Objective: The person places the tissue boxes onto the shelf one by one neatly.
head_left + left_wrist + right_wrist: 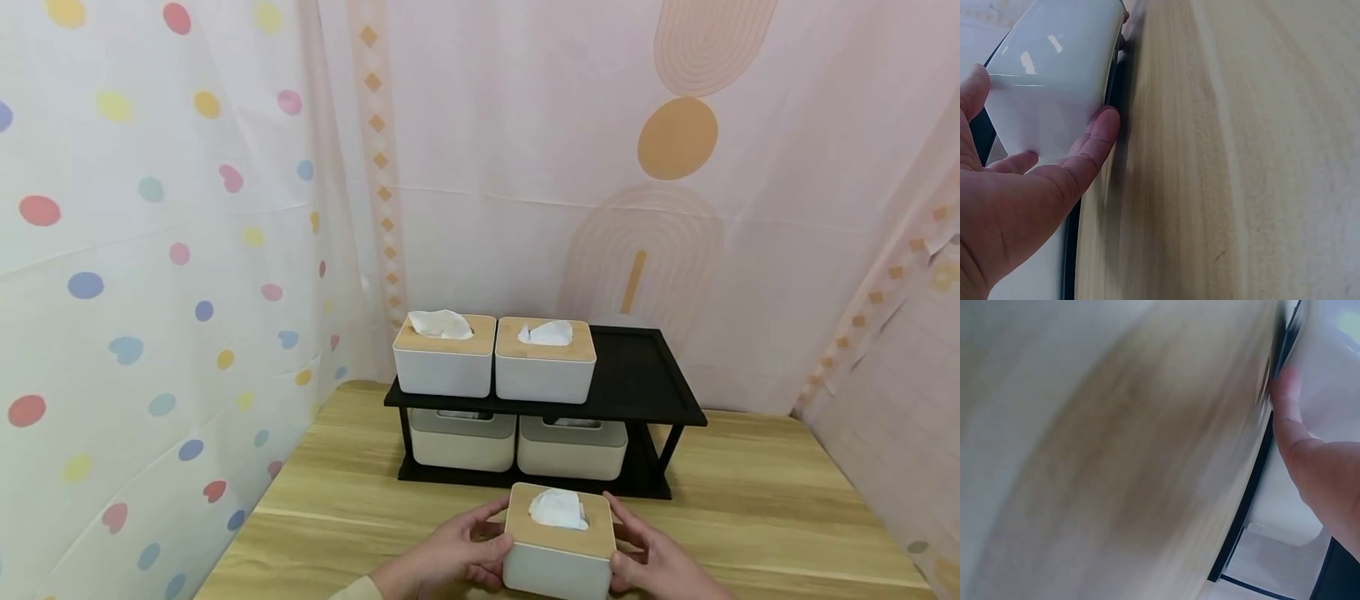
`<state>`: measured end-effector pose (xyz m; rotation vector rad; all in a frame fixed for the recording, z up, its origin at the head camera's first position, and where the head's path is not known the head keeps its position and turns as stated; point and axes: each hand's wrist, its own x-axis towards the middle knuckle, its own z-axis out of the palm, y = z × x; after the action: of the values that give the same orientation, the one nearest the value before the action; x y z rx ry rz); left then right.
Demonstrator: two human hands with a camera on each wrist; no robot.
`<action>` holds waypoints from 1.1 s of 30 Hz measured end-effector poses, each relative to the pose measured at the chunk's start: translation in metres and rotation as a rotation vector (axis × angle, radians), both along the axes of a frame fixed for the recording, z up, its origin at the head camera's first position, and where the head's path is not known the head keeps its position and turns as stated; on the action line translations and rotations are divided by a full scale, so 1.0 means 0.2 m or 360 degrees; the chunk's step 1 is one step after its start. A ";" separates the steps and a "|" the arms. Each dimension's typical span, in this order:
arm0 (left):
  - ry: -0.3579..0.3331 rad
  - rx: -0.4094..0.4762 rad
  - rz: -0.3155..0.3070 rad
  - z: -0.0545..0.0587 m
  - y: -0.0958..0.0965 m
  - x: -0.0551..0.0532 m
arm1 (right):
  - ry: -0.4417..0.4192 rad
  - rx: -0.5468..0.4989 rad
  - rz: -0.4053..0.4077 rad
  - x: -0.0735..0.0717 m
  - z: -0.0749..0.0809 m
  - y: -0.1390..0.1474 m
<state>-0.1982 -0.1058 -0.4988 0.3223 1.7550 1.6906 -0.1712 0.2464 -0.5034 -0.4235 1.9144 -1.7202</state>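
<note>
Between both hands is a white tissue box [558,562] with a wooden lid and a white tissue standing out of its slot. The left hand [457,550] grips its left side, thumb at the near corner and fingers along the side and underneath. From the opposite side the right hand [652,554] holds it, with the thumb near the front corner. In the left wrist view the tissue box [1054,75] appears lifted off the tabletop, and fingertips [1107,125] reach its lower edge. The right wrist view is blurred and shows only part of the right hand [1319,462] against the box.
Behind the hands stands a black two-tier rack [637,375]. Its upper shelf bears two wooden-lidded tissue boxes, left [444,367] and middle [546,371]. Two grey-lidded boxes, left [463,446] and right [572,450], sit below. Patterned curtains [487,167] surround the wooden table [750,492].
</note>
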 end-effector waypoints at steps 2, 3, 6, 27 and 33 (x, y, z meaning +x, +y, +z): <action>-0.0014 -0.0001 -0.0009 0.00 -0.01 0.00 | -0.0023 -0.0005 -0.0024 0.00 0.00 -0.01; -0.0019 -0.0003 -0.0013 0.01 -0.01 0.00 | -0.0033 -0.0009 -0.0034 0.01 0.00 -0.01; -0.0028 -0.0012 -0.0036 0.02 -0.01 0.00 | -0.0040 -0.0012 -0.0071 0.02 -0.01 -0.01; 0.0113 0.0062 0.0047 0.11 0.08 0.06 | 0.0173 0.0036 -0.0140 0.05 0.15 0.08; 0.0152 0.0073 0.0055 0.14 0.10 0.08 | 0.0249 0.0097 -0.0157 0.06 0.19 0.09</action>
<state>-0.1832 -0.0864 -0.4701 0.4012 1.8021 1.7680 -0.1599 0.2643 -0.4654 -0.4594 2.1256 -1.7298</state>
